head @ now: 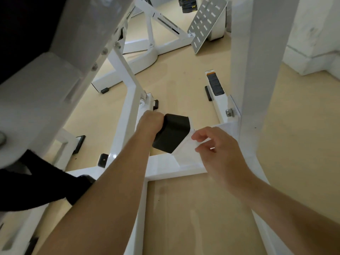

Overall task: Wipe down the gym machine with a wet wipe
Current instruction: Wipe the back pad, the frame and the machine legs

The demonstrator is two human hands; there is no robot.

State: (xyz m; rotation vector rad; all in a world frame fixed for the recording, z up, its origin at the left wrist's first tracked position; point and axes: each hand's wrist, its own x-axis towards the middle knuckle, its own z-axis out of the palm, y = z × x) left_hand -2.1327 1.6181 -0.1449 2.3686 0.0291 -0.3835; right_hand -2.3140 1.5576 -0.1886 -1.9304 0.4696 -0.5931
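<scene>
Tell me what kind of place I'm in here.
Most likely a gym: a white machine frame with bolted joints, a slotted footplate behind it, and what look like stacked black weight plates beyond.

Glossy white painted metal frame (161, 164), matt black block (173, 133), smooth pale floor (184, 85).

White wet wipe (184, 146), apparently against gym machine (165, 167)

Bare floor (180, 92) lies open beyond the crossbar (165, 166), between the strut (128, 78) and the rail (219, 100), and again on its near side. A thick upright (257, 70) blocks the right, and a slanted beam (82, 34) overhangs the left. The left hand (150, 124) gripping a pack (173, 133) and the right hand (217, 150) pinching a wipe (185, 146) fill the room above the crossbar.
</scene>
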